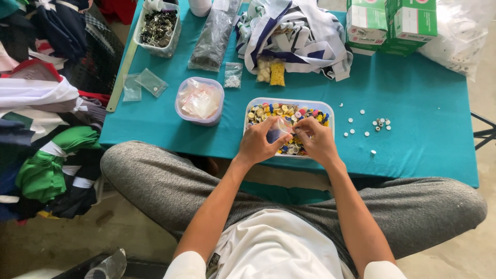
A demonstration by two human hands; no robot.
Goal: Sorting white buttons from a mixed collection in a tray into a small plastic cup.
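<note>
— Two hands meet over our clear rectangular plastic tub of mixed coloured buttons (315,107) at the near edge of the teal tabletop (423,98). Our left hand (261,142) pinches a small clear plastic bag (279,129) by its mouth.

— And our right hand (316,140) has its fingertips closed at the bag's opening; whether they pinch a button, we cannot tell.

— If the mouth sags, we could drop buttons back into the tub.

— Or among the loose white buttons (381,123) beside it.

small clear plastic bag (277,132) held over tub of mixed coloured buttons (316,107).
</note>
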